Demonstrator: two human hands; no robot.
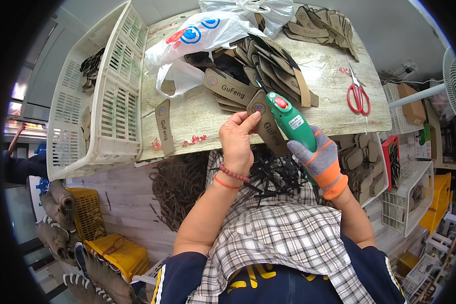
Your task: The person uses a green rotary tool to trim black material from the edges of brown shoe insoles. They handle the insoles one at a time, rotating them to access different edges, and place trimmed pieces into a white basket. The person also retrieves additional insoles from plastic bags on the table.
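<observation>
My bare left hand (237,141) pinches a long brown fabric piece (269,130) between thumb and fingers; the piece has a rounded end and dark print. In a grey-and-orange glove, my right hand (323,163) is wrapped round a green handheld power tool (291,120) with a red button. Its thin tip points up and left, beside the piece's rounded end; I cannot tell whether they touch. Just beyond lies a heap of similar brown pieces (276,68), partly under a white plastic bag (197,43). A single brown piece (163,129) lies to the left on the table.
Red-handled scissors (358,97) rest on the table (187,119) at right. More brown pieces (323,26) are stacked at the far right. A white crate (119,104) stands at left. Black scraps (276,175) lie on my lap, dark strips (180,187) below the table edge.
</observation>
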